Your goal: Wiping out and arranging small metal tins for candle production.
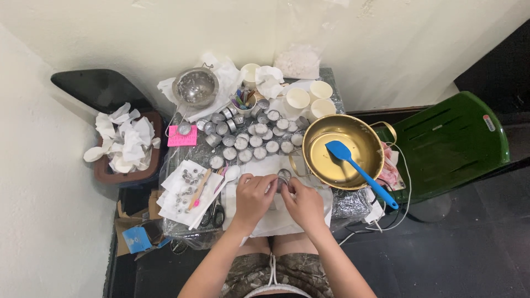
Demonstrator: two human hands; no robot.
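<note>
My left hand (253, 197) and my right hand (304, 203) meet over white paper (276, 221) at the table's near edge. Together their fingertips pinch a small round metal tealight cup (284, 175) between them. Just beyond it, several more small metal cups (259, 138), many filled with white wax, stand in rows. A white plastic spoon (229, 175) lies just left of my left hand.
A gold pot (338, 150) holding a blue spatula (359, 171) sits right of my hands. A metal strainer bowl (195, 86), paper cups (309, 96), a pink sticky pad (182, 136), wick tabs on tissue (187, 187). A bin of crumpled tissue (124, 144) stands left, a green chair (450, 143) right.
</note>
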